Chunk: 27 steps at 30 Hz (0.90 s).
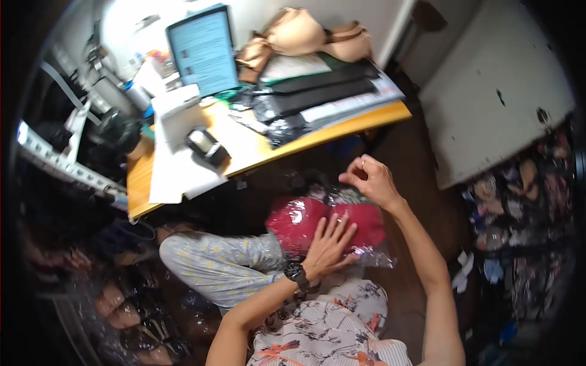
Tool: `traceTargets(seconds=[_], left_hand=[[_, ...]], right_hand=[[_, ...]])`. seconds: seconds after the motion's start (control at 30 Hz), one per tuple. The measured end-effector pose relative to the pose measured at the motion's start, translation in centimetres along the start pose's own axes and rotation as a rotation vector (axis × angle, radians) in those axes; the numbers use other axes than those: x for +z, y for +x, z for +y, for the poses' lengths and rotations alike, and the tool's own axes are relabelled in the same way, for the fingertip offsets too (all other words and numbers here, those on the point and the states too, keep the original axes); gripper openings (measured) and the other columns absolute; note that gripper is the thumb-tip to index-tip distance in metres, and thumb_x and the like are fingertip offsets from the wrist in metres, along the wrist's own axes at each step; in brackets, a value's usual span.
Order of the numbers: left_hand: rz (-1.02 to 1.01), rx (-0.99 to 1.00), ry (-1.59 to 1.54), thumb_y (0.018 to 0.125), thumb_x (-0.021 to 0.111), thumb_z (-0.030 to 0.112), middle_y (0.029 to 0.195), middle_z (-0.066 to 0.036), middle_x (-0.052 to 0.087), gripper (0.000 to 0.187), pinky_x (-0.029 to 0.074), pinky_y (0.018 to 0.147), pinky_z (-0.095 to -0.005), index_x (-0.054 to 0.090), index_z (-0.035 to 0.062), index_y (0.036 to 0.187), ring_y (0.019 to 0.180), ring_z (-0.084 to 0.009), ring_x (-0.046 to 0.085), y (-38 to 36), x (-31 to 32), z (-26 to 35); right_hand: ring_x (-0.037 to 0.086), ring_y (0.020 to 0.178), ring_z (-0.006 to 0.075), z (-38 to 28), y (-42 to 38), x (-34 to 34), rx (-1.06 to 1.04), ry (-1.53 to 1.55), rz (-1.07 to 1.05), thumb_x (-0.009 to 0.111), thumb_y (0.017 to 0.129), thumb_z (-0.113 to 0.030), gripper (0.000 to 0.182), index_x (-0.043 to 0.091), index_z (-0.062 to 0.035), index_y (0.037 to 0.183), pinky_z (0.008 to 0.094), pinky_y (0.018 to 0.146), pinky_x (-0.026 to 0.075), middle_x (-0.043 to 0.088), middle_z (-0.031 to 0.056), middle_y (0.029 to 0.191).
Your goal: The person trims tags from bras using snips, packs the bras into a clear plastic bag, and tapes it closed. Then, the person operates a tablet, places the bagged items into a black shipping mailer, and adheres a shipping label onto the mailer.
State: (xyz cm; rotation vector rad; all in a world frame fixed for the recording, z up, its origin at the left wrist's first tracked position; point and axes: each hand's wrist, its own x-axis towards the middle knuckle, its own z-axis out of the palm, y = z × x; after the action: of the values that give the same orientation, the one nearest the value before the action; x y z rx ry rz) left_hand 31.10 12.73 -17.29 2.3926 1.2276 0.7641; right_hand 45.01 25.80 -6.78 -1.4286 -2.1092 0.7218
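A red padded bra [297, 221] in a clear plastic bag rests on my lap. My left hand [331, 247], with a dark watch on its wrist, lies flat on the bag with its fingers spread. Just above the bag's upper right part is my right hand [368, 180], its fingers curled and thumb near the fingertips; whatever they pinch, if anything, is too small to make out. The clear plastic [381, 259] extends past the bra at the lower right.
The wooden desk [366, 122] ahead holds a tablet [204, 52], beige bras [296, 30], dark packages [329, 82], papers [177, 177] and a black device [207, 145]. Bagged garments [131, 305] lie at the left and more [513, 189] at the right, below a pale panel [494, 104].
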Motion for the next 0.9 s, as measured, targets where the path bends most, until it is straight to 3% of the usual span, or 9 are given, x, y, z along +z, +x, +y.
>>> traceTargets(seconds=[0.07,0.13,0.2,0.33,0.43,0.6,0.7,0.83,0.9], left_hand=[[0.053,-0.043,-0.076,0.082,0.060,0.039,0.140,-0.024,0.031,0.066,0.020,0.106,-0.0530,0.039,0.0043,0.134,0.131,-0.0397,0.028,0.1,-2.7,-0.8],[0.613,-0.098,-0.073,0.075,0.069,0.019,0.139,-0.026,0.030,0.070,0.024,0.105,-0.0511,0.035,0.0032,0.134,0.130,-0.0404,0.030,0.9,-8.6,-3.0],[0.954,-0.251,0.010,0.068,0.069,0.004,0.140,-0.025,0.027,0.075,0.028,0.104,-0.0472,0.033,0.0014,0.133,0.126,-0.0416,0.033,1.5,-14.6,-7.2],[0.782,-0.244,0.127,0.069,0.064,0.003,0.141,-0.025,0.023,0.072,0.040,0.095,-0.0426,0.033,0.0050,0.133,0.120,-0.0427,0.041,1.2,-22.8,-13.9],[0.612,-0.261,-0.029,0.070,0.062,0.003,0.143,-0.025,0.020,0.070,0.046,0.089,-0.0410,0.033,0.0085,0.134,0.116,-0.0436,0.045,1.2,-23.9,-15.7],[0.587,-0.241,0.038,0.071,0.060,0.004,0.144,-0.026,0.018,0.070,0.050,0.082,-0.0413,0.034,0.0143,0.134,0.112,-0.0452,0.048,1.2,-23.3,-16.3],[0.557,-0.266,0.009,0.071,0.060,0.003,0.145,-0.027,0.016,0.070,0.050,0.083,-0.0421,0.034,0.0150,0.134,0.112,-0.0458,0.048,1.2,-23.3,-16.4],[0.604,-0.209,0.063,0.072,0.062,0.004,0.146,-0.025,0.017,0.067,0.046,0.090,-0.0414,0.038,0.0157,0.133,0.121,-0.0432,0.042,1.2,-23.3,-16.4],[0.582,-0.238,0.039,0.071,0.063,0.004,0.146,-0.024,0.018,0.065,0.046,0.090,-0.0411,0.040,0.0159,0.131,0.121,-0.0433,0.043,1.2,-23.3,-16.6]], right_hand=[[0.057,0.078,0.0239,-4.8,3.0,3.2,-0.205,0.140,0.104,0.070,0.076,-0.027,0.023,0.067,-0.0086,0.089,0.0332,0.071,0.046,0.056,0.0093,0.084],[0.055,0.083,0.0205,-8.8,5.9,6.7,-0.384,0.295,0.218,0.067,0.080,-0.019,0.016,0.069,-0.0091,0.093,0.0324,0.071,0.047,0.055,0.0096,0.091],[0.048,0.103,0.0279,-11.1,9.1,10.1,-0.326,0.361,0.243,0.070,0.076,-0.026,0.019,0.071,-0.0133,0.090,0.0370,0.085,0.042,0.052,0.0134,0.100],[0.047,0.106,0.0288,-14.4,14.1,14.3,-0.210,0.143,0.172,0.071,0.075,-0.032,0.024,0.071,-0.0111,0.087,0.0394,0.085,0.042,0.053,0.0142,0.102],[0.046,0.108,0.0300,-16.4,15.8,14.7,0.071,0.056,-0.195,0.071,0.073,-0.041,0.033,0.071,-0.0099,0.085,0.0392,0.085,0.042,0.053,0.0151,0.105],[0.054,0.103,0.0295,-15.4,14.2,13.3,-0.096,0.279,-0.081,0.071,0.073,-0.043,0.037,0.071,-0.0057,0.076,0.0366,0.085,0.043,0.058,0.0176,0.104],[0.055,0.102,0.0285,-15.2,13.4,13.7,-0.172,0.197,0.344,0.072,0.072,-0.042,0.037,0.070,-0.0052,0.071,0.0372,0.084,0.043,0.061,0.0180,0.098],[0.050,0.103,0.0316,-17.1,14.4,15.2,-0.014,-0.081,0.070,0.072,0.072,-0.043,0.039,0.070,-0.0040,0.074,0.0439,0.082,0.043,0.057,0.0171,0.098],[0.053,0.098,0.0299,-16.4,14.7,16.0,-0.082,-0.035,0.137,0.072,0.073,-0.041,0.038,0.069,-0.0032,0.075,0.0431,0.078,0.044,0.059,0.0162,0.093]])
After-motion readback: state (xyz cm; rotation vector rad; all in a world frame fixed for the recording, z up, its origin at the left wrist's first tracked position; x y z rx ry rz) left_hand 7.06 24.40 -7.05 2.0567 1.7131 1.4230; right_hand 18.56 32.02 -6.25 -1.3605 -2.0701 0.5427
